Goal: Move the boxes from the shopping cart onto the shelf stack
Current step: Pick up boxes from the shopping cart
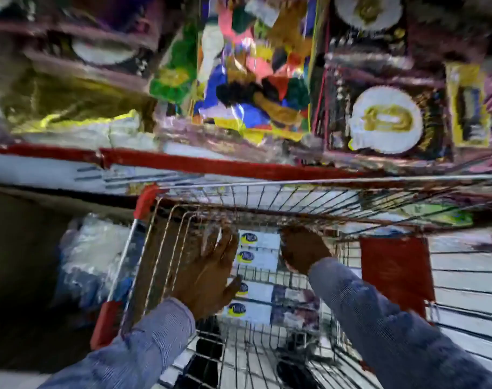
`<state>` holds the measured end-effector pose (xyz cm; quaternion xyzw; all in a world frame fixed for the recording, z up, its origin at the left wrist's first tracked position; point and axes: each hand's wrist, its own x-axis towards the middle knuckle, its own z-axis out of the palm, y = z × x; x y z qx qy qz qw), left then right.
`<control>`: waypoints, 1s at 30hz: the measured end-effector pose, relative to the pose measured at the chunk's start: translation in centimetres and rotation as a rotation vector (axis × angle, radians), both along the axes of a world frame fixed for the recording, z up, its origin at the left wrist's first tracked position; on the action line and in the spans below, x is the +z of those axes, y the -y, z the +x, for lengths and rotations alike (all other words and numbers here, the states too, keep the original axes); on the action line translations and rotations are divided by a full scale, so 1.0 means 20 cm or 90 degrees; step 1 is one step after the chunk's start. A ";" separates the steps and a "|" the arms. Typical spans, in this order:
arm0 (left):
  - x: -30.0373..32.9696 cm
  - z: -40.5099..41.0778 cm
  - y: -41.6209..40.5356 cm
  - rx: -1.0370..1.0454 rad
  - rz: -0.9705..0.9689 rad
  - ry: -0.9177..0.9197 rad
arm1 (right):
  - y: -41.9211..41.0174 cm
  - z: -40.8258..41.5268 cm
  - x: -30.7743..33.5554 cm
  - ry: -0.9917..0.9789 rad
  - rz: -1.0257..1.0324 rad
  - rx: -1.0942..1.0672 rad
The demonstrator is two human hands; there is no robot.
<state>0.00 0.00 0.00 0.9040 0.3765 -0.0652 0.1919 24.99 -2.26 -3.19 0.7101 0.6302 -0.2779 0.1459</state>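
Several flat white boxes [263, 249] with blue-and-yellow logos lie in a row inside the wire shopping cart [295, 189]. Both my hands reach down into the cart on either side of the upper boxes. My left hand [211, 273] has its fingers spread against the left ends of the boxes, thumb near a lower box [256, 290]. My right hand [302, 252] curls over the right end of the top boxes; its fingers are hidden. The picture is blurred by motion. The shelf [211, 164] with a red front edge runs across just beyond the cart.
Packed goods fill the shelf: a bag of colourful items [256, 80] and dark boxes with white round labels [385, 122]. A red flap [393, 270] hangs on the cart's right side. Plastic-wrapped goods [93, 254] sit left of the cart.
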 end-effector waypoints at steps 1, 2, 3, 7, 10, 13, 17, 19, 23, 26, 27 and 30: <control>-0.09 0.01 0.00 -0.011 -0.036 -0.014 | -0.01 -0.01 -0.09 -0.009 -0.014 0.009; -0.16 0.02 -0.01 -0.017 -0.032 -0.006 | -0.03 -0.01 -0.16 -0.021 -0.016 0.018; -0.23 0.03 -0.01 -0.034 -0.034 -0.013 | -0.04 -0.01 -0.25 -0.018 -0.026 0.038; -0.39 0.06 0.00 -0.095 -0.033 -0.028 | -0.07 -0.02 -0.43 0.007 -0.061 0.103; -0.47 0.10 -0.03 -0.145 -0.037 -0.031 | -0.11 0.00 -0.47 0.000 -0.078 0.118; -0.53 0.17 -0.04 -0.178 -0.049 -0.043 | -0.11 0.05 -0.48 -0.017 -0.049 0.093; -0.63 0.26 -0.04 -0.192 -0.064 -0.105 | -0.09 0.11 -0.42 0.009 0.013 0.075; -0.68 0.30 -0.03 -0.187 -0.038 -0.140 | -0.07 0.14 -0.37 0.014 0.020 0.059; -0.74 0.38 -0.03 -0.153 -0.004 -0.162 | -0.02 0.18 -0.27 -0.007 0.077 0.048; -0.72 0.40 -0.04 -0.140 -0.039 -0.149 | 0.00 0.20 -0.16 0.014 0.128 0.100; -0.68 0.40 -0.03 -0.138 -0.045 -0.154 | 0.01 0.20 -0.11 0.029 0.137 0.113; -0.48 0.38 -0.02 -0.142 -0.069 -0.141 | 0.01 0.19 0.04 0.041 0.118 0.149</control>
